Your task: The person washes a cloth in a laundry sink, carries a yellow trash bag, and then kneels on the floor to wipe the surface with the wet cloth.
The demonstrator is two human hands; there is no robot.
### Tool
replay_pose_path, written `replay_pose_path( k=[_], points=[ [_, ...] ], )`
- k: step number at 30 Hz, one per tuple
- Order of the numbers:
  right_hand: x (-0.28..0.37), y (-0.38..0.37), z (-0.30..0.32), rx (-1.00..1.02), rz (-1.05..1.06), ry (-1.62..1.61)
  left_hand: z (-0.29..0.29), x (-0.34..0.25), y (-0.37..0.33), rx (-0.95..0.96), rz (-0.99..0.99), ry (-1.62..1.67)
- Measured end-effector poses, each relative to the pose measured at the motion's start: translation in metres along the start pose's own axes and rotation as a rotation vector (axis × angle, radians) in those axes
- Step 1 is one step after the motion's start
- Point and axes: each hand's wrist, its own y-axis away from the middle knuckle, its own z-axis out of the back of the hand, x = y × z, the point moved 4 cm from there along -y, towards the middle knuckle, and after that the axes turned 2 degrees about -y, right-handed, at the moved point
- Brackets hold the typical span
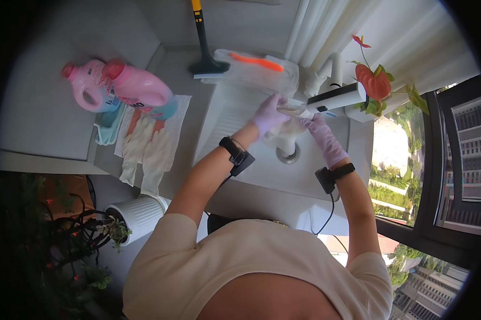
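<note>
A pale, crumpled white cloth (289, 124) is gripped at its upper left edge by the left hand (268, 114), which is covered in a thin lilac glove. The same cloth is pinched from the other side by the right hand (323, 137), gloved alike; how tightly those fingers are closed is not plainly seen, since the fabric hides them. The cloth is held over the white ceramic sink (304, 176), just above the round metal drain (288, 154) and just beside the white flat-spouted tap (336, 98). A black band is worn on each wrist.

Behind the sink, a clear plastic bag with an orange-handled brush (256, 62) is laid near the black squeegee head (208, 66). Well to the left, two pink plastic detergent bottles (118, 86) are laid on the grey counter (38, 117), with a pair of cream rubber gloves (147, 152) on a white towel beside them. A red anthurium plant (375, 82) is set by the window.
</note>
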Motion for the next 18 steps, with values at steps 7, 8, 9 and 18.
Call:
replay_pose_path(
  k=[7,8,9,18],
  points=[
    [0.075,0.033,-0.043,-0.149,-0.107,0.311,0.036,0.021,0.012,0.064,0.255,0.052],
    [0.076,0.034,-0.043,-0.088,-0.103,0.324,0.033,0.025,0.009,-0.018,0.221,0.178],
    [0.078,0.036,-0.038,-0.04,-0.101,0.342,0.023,0.015,0.007,-0.015,0.215,0.189],
    [0.039,0.021,-0.03,-0.193,0.108,0.072,-0.012,0.008,0.002,-0.007,0.377,0.195]
  ],
)
